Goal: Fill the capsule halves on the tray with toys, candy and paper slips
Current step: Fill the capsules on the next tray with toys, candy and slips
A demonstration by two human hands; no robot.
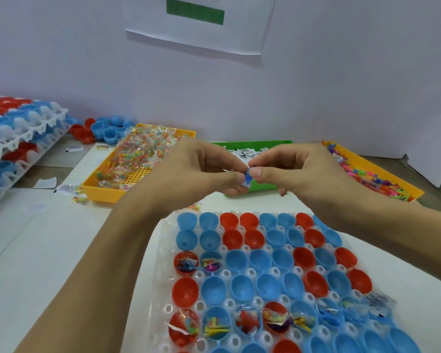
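We see a small blue toy mid-frame, pinched between left hand and right hand fingertips, above the white tray of capsule halves

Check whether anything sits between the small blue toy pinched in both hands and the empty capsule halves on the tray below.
Nothing visible does. Both hands, left hand and right hand, pinch the blue toy in open air above the tray, whose empty capsule halves lie uncovered.

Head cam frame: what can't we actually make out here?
- Small blue item pinched between left hand and right hand: fingertips cover most of it.
- Slips in the green tray: print too small, hands block the middle.
- Capsule tray: near rows cut off by the bottom edge.
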